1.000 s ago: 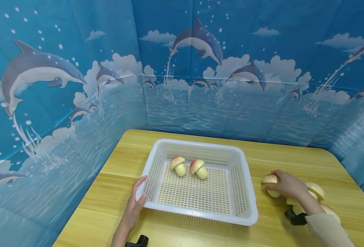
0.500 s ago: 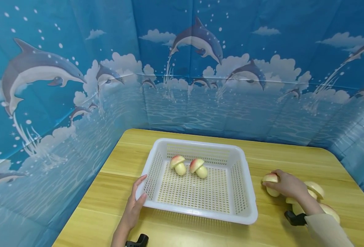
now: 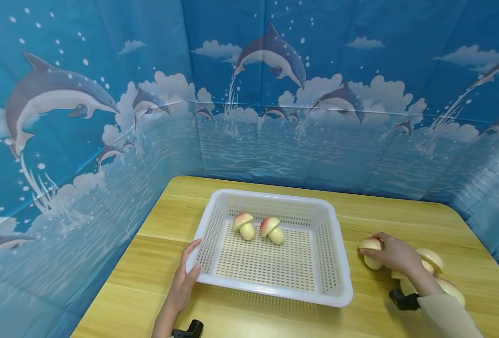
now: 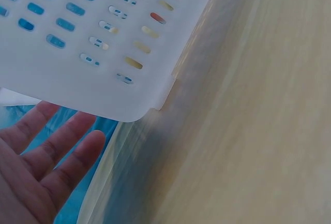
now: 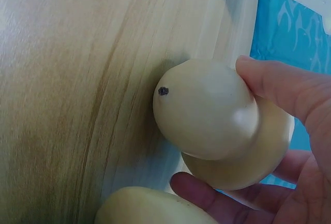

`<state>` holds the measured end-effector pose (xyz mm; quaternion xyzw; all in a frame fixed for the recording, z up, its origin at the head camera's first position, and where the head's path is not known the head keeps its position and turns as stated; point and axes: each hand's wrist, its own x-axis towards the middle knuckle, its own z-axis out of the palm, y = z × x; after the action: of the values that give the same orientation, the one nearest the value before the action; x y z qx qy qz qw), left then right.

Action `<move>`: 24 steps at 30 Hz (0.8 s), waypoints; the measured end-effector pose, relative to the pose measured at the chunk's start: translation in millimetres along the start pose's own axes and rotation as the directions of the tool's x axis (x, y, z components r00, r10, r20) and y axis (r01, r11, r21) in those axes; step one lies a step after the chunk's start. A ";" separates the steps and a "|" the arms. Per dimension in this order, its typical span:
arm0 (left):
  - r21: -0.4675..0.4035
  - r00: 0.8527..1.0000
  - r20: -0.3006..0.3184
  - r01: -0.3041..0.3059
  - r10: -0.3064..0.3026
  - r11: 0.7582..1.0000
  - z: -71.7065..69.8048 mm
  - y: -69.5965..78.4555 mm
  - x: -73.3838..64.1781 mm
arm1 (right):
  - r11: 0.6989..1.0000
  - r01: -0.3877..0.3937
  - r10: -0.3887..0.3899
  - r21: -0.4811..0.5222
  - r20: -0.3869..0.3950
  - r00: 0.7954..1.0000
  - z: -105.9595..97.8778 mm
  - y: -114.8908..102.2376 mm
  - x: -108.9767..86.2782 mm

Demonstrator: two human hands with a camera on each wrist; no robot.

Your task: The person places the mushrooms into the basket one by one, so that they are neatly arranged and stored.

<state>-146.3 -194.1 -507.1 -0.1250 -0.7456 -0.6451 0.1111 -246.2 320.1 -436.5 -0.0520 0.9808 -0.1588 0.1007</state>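
Note:
My right hand grips a toy mushroom by its pinkish cap, right of the basket. In the right wrist view the thumb and fingers surround the cap of this mushroom, and its rounded pale stalk end, with a dark spot, faces the camera. My left hand rests at the front left corner of a white plastic basket. Fingertips and thumb touch the rim there; in the left wrist view the fingers look extended, their tips partly behind the rim. Two more mushrooms lie inside the basket, toward its back.
Several more pale mushrooms lie by my right forearm, partly hidden under it. All stand on a yellow wood-grain table. A blue dolphin-print curtain hangs along the table's back and sides. Black wrist mounts sit at both wrists.

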 end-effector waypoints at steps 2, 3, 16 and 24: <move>-0.003 1.000 0.000 0.001 -0.001 1.000 0.0 -0.1 -0.3 | 1.000 -0.002 0.002 0.003 -0.001 1.000 -0.3 -0.2 -0.2; -0.007 1.000 0.000 0.001 -0.001 1.000 0.0 0.0 -0.4 | 1.000 -0.004 0.004 0.004 -0.001 1.000 -0.4 -0.3 -0.1; -0.012 1.000 -0.001 0.004 -0.004 1.000 0.1 0.8 -0.8 | 1.000 -0.006 0.007 0.024 -0.012 1.000 -3.1 -1.8 -2.2; -0.011 1.000 0.001 0.000 0.000 1.000 0.0 1.8 -1.0 | 0.999 -0.008 0.009 0.032 -0.023 1.000 -5.5 -2.6 -4.2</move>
<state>-144.8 -193.9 -505.8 -0.1259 -0.7420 -0.6492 0.1103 -243.1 319.8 -429.9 -0.0442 0.9794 -0.1746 0.0908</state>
